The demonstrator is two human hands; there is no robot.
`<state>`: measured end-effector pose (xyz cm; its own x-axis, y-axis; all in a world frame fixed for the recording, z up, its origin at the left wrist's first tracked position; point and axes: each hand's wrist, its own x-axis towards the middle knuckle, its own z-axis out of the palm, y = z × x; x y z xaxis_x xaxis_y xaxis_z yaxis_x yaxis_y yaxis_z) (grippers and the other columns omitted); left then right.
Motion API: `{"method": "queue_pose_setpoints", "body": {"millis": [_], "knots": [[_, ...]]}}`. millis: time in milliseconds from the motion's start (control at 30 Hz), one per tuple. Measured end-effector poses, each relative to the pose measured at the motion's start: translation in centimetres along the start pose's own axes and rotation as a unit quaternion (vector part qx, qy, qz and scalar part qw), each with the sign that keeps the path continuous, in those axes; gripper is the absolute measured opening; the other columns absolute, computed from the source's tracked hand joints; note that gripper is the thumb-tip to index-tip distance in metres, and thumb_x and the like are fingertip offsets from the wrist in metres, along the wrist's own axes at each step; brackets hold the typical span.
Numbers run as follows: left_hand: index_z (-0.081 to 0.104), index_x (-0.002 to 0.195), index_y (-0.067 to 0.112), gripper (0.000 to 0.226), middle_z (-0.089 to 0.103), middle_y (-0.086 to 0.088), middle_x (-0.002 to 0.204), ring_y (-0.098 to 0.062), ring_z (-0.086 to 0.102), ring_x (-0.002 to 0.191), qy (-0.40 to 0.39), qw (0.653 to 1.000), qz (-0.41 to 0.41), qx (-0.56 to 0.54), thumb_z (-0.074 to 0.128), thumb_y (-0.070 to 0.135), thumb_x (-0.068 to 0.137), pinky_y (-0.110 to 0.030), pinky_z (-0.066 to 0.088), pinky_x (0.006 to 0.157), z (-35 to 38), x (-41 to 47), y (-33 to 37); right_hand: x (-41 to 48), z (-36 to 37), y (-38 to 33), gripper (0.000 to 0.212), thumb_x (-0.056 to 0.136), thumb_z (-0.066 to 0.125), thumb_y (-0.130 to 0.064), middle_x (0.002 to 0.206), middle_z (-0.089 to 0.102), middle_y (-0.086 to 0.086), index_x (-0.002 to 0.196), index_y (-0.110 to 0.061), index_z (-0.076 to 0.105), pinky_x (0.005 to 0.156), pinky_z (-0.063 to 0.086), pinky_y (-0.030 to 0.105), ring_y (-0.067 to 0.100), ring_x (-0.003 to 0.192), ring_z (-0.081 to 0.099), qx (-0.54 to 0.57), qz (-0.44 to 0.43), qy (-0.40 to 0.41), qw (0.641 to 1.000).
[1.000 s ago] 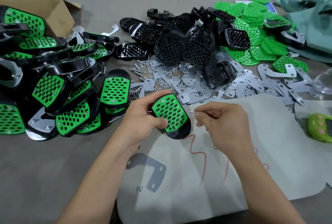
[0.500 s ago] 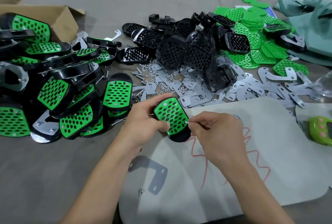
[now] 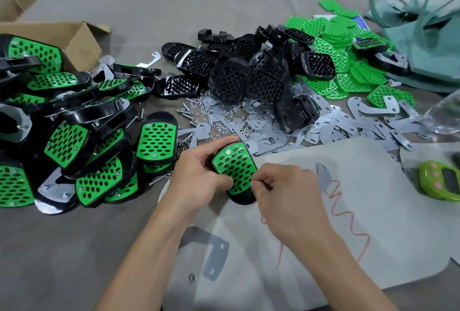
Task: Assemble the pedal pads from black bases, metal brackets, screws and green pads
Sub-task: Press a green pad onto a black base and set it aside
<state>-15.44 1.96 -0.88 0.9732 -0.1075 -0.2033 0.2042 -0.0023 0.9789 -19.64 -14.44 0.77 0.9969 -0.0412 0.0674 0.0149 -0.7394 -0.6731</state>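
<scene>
Slippage is your risk: your left hand (image 3: 199,176) grips the pedal pad (image 3: 235,171) over the table (image 3: 62,248), your right hand (image 3: 281,191) pinches something hidden at its edge; tilted, it may jam or drop.

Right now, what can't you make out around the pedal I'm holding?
Head view only:
- What the right hand pinches: hidden by its own curled fingertips.
- Underside of the pedal: it faces away, and the left hand covers its left edge.
- Number of nuts: too small to count.
- The green gadget: blurred, cut off by the right edge.
</scene>
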Motion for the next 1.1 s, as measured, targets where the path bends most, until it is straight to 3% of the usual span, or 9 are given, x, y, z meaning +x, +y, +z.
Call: {"method": "queue_pose_setpoints", "body": {"millis": [67, 133, 300, 467, 533, 633, 833, 967, 1100], "knots": [[0.078, 0.113, 0.029, 0.081, 0.075, -0.004, 0.117, -0.022, 0.069, 0.107, -0.002, 1.0, 0.006, 0.011, 0.065, -0.011, 0.044, -0.043, 0.054, 0.087, 0.2, 0.2, 0.0, -0.8, 0.9, -1.0, 0.005, 0.083, 0.062, -0.017, 0.073, 0.07, 0.002, 0.083, -0.02, 0.067, 0.062, 0.048, 0.037, 0.029, 0.068, 0.063, -0.087, -0.043, -0.04, 0.995], [0.079, 0.108, 0.033, 0.08, 0.076, -0.001, 0.114, -0.018, 0.069, 0.102, 0.003, 1.0, 0.008, 0.017, 0.065, -0.009, 0.042, -0.04, 0.054, 0.084, 0.3, 0.4, 0.0, -1.1, 1.5, -1.1, 0.009, 0.088, 0.059, -0.018, 0.082, 0.071, 0.002, 0.091, -0.02, 0.067, 0.065, 0.041, 0.036, 0.028, 0.077, 0.061, -0.085, -0.01, -0.055, 0.995], [0.079, 0.109, 0.037, 0.081, 0.076, -0.003, 0.112, -0.023, 0.069, 0.105, 0.014, 1.0, 0.005, 0.006, 0.069, -0.009, 0.042, -0.052, 0.055, 0.095, 0.2, 0.4, -0.3, -1.0, 1.3, 0.7, 0.016, 0.085, 0.07, -0.015, 0.062, 0.065, -0.007, 0.085, -0.031, 0.068, 0.055, 0.041, 0.019, 0.012, 0.06, 0.055, 0.076, 0.047, 0.006, 0.996], [0.079, 0.109, 0.037, 0.082, 0.076, -0.003, 0.114, -0.027, 0.069, 0.11, 0.014, 1.0, 0.0, -0.005, 0.069, -0.01, 0.043, -0.05, 0.056, 0.095, 0.1, 0.2, -0.4, -0.2, 0.1, 1.8, 0.029, 0.086, 0.069, -0.011, 0.059, 0.067, -0.007, 0.087, -0.04, 0.069, 0.056, 0.056, 0.035, 0.014, 0.05, 0.062, 0.145, 0.069, -0.043, 0.986], [0.079, 0.109, 0.037, 0.082, 0.076, -0.003, 0.113, -0.029, 0.07, 0.108, 0.004, 1.0, 0.0, -0.006, 0.07, -0.015, 0.047, -0.046, 0.06, 0.087, 0.1, 0.0, -0.4, 0.2, -0.5, 2.1, 0.031, 0.086, 0.069, -0.006, 0.055, 0.067, 0.0, 0.082, -0.036, 0.074, 0.053, 0.055, 0.033, 0.015, 0.046, 0.06, 0.194, 0.091, -0.063, 0.975], [0.079, 0.109, 0.039, 0.085, 0.076, -0.003, 0.109, -0.02, 0.072, 0.091, -0.015, 1.0, 0.007, -0.011, 0.065, -0.028, 0.058, -0.036, 0.06, 0.066, 0.1, -0.3, -0.3, 1.0, -0.9, 2.3, 0.028, 0.083, 0.067, 0.003, 0.053, 0.066, 0.009, 0.074, -0.022, 0.077, 0.05, 0.048, 0.022, 0.013, 0.044, 0.057, 0.26, 0.11, -0.081, 0.956], [0.08, 0.105, 0.038, 0.081, 0.075, -0.003, 0.105, -0.017, 0.069, 0.09, -0.016, 0.999, 0.001, -0.041, 0.065, -0.023, 0.054, -0.035, 0.058, 0.061, 0.2, -0.6, -0.2, 1.2, -1.2, 2.9, 0.024, 0.081, 0.064, 0.016, 0.058, 0.065, 0.02, 0.07, -0.003, 0.075, 0.047, 0.047, 0.024, 0.023, 0.047, 0.059, 0.377, 0.136, -0.101, 0.91], [0.08, 0.104, 0.036, 0.077, 0.076, 0.002, 0.101, -0.018, 0.068, 0.092, -0.009, 0.999, -0.014, -0.049, 0.067, -0.013, 0.046, -0.034, 0.057, 0.071, 0.1, -0.7, -0.6, 0.7, -1.0, 3.0, 0.025, 0.082, 0.066, 0.011, 0.057, 0.067, 0.016, 0.071, -0.009, 0.076, 0.052, 0.048, 0.028, 0.022, 0.048, 0.059, 0.324, 0.146, -0.093, 0.93], [0.08, 0.104, 0.038, 0.079, 0.077, 0.001, 0.1, -0.018, 0.069, 0.089, -0.003, 0.999, -0.002, -0.039, 0.066, -0.012, 0.044, -0.033, 0.056, 0.071, 0.4, -0.8, -0.4, 0.2, -0.8, 1.5, 0.02, 0.084, 0.071, -0.01, 0.057, 0.066, -0.008, 0.075, -0.028, 0.073, 0.059, 0.049, 0.026, 0.011, 0.052, 0.06, 0.096, 0.056, -0.051, 0.993]]}}
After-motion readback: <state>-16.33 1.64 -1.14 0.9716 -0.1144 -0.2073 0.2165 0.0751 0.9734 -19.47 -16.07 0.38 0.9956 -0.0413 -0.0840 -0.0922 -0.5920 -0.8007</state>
